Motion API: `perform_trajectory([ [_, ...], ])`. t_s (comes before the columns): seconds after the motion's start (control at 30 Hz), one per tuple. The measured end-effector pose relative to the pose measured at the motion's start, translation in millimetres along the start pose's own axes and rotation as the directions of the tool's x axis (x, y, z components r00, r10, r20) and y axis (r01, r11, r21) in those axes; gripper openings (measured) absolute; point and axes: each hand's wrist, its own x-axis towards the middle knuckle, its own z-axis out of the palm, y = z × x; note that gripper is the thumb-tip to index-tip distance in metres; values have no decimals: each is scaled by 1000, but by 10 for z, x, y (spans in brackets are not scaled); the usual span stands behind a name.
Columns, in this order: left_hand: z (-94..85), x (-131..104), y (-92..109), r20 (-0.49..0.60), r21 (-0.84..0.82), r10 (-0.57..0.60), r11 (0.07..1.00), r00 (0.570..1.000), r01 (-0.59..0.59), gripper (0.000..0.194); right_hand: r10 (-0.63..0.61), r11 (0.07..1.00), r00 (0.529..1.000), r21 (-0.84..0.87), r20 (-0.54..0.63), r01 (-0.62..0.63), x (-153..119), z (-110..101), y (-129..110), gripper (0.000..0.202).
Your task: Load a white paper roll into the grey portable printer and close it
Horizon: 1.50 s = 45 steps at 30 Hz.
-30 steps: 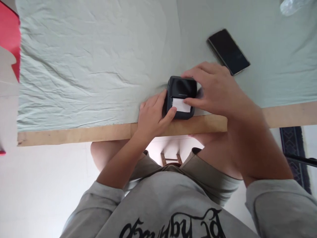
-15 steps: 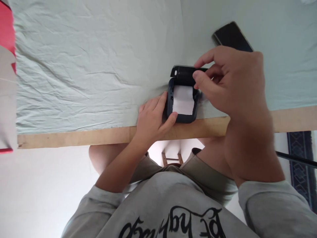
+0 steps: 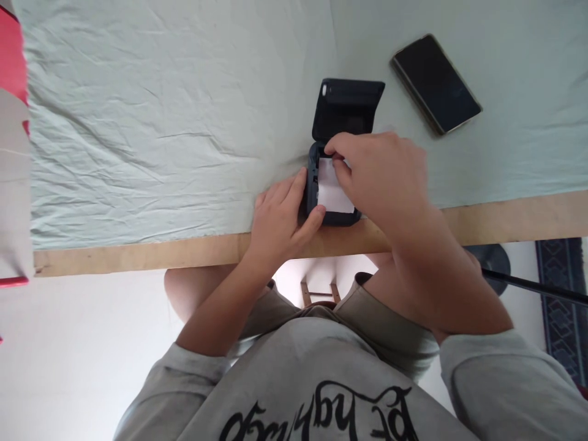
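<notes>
A small dark-blue portable printer (image 3: pixel 337 219) lies near the table's front edge, its black lid (image 3: pixel 348 104) raised on the far side. White paper (image 3: pixel 333 190) fills the open bay, its loose end lying toward the front rim. My left hand (image 3: pixel 282 211) grips the printer's left side, thumb on the front left corner of the bay. Over the bay's right side reaches my right hand (image 3: pixel 383 171), thumb and forefinger closed together at the far end of the paper. It hides the printer's right half, and the fingertips are partly hidden.
A dark smartphone (image 3: pixel 438 86) rests beyond my right hand, tilted on the pale green cloth (image 3: pixel 160 122). The wooden table edge (image 3: pixel 138 254) runs in front of my body. A red and white object (image 3: pixel 11 67) is at the far left.
My right hand has moved from the lid down and left onto the paper in the bay. The lid now stands further open, tipped away. My left hand keeps its hold.
</notes>
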Motion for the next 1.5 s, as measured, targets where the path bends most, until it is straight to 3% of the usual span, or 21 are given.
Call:
perform_trajectory([
  [0.43,-24,-1,-4,4,-35,14,999,1000,-14,72,-95,993,989,-59,111,102,81,-96,23,39],
  [0.63,-17,-11,-21,-4,-47,32,998,999,-32,79,-96,988,993,-113,69,103,170,-32,20,34],
  [0.8,-16,-11,-33,-19,-64,57,996,998,-58,96,-145,988,988,-48,51,148,178,-16,68,39],
  [0.93,-33,-18,-24,-8,-66,59,996,998,-59,95,-176,984,983,-29,45,178,156,-33,100,40],
  [1.07,-41,-25,-11,-7,-62,44,997,999,-44,97,-129,991,990,-11,57,130,117,-110,86,43],
  [1.17,-39,-24,-9,-9,-68,44,997,999,-45,99,-105,993,994,57,-9,105,42,-206,114,43],
  [1.23,-37,-24,-10,-11,-71,47,996,999,-47,99,-133,965,986,216,-102,153,-17,-242,204,39],
  [1.3,-35,-26,-11,-9,-75,49,996,999,-49,100,-132,855,961,463,-243,235,-48,-219,377,32],
  [1.33,-34,-28,-11,-10,-76,49,996,999,-49,100,-56,733,955,637,-292,238,-45,-181,495,35],
  [1.37,-33,-29,-10,-10,-76,47,996,999,-48,100,0,529,923,783,-384,326,-29,-128,630,40],
  [1.4,-31,-31,-9,-11,-76,46,996,999,-47,100,144,322,898,878,-415,354,-2,-62,779,42],
  [1.43,-31,-32,-7,-14,-74,46,996,999,-47,100,247,150,865,899,-437,411,34,13,936,42],
  [1.47,-30,-31,-5,-19,-73,47,996,999,-48,100,334,25,854,909,-399,415,73,93,1092,43],
  [1.5,-30,-30,-2,-23,-73,48,996,999,-50,100,348,-60,889,940,-296,337,113,177,1239,51],
])
